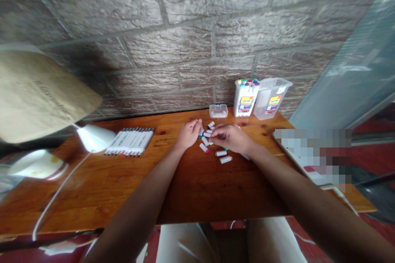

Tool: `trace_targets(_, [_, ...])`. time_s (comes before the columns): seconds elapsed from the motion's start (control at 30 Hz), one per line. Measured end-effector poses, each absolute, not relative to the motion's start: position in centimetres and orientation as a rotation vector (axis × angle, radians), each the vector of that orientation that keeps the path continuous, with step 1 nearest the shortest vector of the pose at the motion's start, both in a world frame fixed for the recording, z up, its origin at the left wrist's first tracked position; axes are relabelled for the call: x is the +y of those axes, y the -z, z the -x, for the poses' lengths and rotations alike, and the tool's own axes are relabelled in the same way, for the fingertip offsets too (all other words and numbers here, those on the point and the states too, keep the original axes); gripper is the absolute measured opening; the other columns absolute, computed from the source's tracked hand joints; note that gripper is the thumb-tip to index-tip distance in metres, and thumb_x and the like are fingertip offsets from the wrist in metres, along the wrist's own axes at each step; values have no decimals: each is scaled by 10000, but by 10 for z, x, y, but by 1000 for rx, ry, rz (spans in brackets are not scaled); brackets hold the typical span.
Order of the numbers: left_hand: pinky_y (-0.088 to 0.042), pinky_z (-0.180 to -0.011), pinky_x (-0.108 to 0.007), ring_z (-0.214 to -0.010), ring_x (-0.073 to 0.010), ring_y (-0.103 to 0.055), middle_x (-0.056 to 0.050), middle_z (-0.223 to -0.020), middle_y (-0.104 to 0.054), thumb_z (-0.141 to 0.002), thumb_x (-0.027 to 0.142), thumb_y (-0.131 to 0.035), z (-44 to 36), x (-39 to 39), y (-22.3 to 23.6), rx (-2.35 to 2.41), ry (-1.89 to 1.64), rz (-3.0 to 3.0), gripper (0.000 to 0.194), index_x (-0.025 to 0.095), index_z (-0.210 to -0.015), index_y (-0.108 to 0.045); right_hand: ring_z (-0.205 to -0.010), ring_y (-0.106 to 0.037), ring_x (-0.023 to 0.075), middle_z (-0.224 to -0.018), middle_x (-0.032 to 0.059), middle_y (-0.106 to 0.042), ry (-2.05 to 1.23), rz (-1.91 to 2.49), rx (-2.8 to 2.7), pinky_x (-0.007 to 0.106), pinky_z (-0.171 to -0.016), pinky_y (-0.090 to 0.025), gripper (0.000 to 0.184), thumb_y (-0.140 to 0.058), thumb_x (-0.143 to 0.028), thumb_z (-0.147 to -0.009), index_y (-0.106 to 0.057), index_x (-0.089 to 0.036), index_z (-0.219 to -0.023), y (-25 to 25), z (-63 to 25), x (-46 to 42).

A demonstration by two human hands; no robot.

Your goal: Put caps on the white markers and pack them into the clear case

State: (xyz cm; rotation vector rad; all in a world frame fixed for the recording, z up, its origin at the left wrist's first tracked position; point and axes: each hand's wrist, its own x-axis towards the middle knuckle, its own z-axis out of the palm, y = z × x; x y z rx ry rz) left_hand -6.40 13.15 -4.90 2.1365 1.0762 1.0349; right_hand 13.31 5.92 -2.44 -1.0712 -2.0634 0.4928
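Note:
Between my hands lies a loose cluster of short white marker caps with coloured ends, among them a pink-ended cap (204,148) and an orange-ended cap (226,159). My left hand (189,134) rests at the cluster's left edge, its fingers pressed together and curled; whatever they hold is hidden. A small red mark shows on its back. From the right, my right hand (233,137) reaches over the pile, thumb and fingertips pinched at a white cap with a blue end (206,134). Part of the cluster is covered by this hand.
A row of white markers (129,141) lies left. Behind stand a marker-filled case (246,98), an open clear case (269,100) and a small clear box (218,111). A lamp (95,137), its cable, and a paper cup (38,164) occupy the left; a blurred-out object (314,160) lies right.

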Motion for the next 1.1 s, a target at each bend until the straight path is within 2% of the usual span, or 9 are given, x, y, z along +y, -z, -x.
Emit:
trace_targets(0.23, [-403,-611,-259,-604,-141,-567,-4,-606,-602,-994,472,-364,64,132,51,1090,-1034,-2138,465,196,-681,-568,-621,-626,135,-777,6,-749,-451,1154,-2102,249,-612,-435,145,-675,-316,-855,-774,-233,-790,26,-135,60])
trace_targets(0.47, [-421,-640,-255,-643,-147,-585,-10,-632,-613,-994,489,-347,63,130,48,1094,-1009,-2132,475,198,-687,-563,-694,-661,145,-857,16,-766,-410,1184,-2161,250,-680,-455,129,-668,-296,-868,-778,-237,-835,21,-138,58])
trace_targets(0.63, [-436,-668,-253,-669,-147,-609,-11,-657,-634,-998,451,-358,63,128,46,1122,-986,-2150,455,197,-691,-578,-710,-670,144,-861,29,-768,-420,1220,-2167,238,-687,-460,138,-656,-270,-876,-782,-216,-857,21,-139,59])
trace_targets(0.8, [-436,-667,-248,-670,-144,-613,-8,-666,-638,-992,439,-390,63,128,47,1103,-1002,-2159,422,196,-698,-572,-673,-666,136,-846,4,-776,-426,1263,-2119,231,-648,-459,127,-654,-245,-864,-780,-230,-863,24,-140,60])
trace_targets(0.93, [-437,-644,-242,-644,-137,-595,5,-657,-618,-979,456,-424,63,129,49,1098,-1048,-2142,380,200,-734,-560,-647,-658,136,-843,7,-780,-331,1364,-1965,244,-632,-456,179,-605,-268,-899,-778,-224,-899,19,-142,60])
trace_targets(1.1, [-436,-631,-240,-621,-129,-575,14,-671,-625,-961,450,-475,64,132,52,1102,-1060,-2181,318,199,-808,-599,-646,-651,147,-828,28,-775,-206,1528,-1906,259,-643,-455,163,-617,-236,-879,-777,-201,-874,16,-145,61])
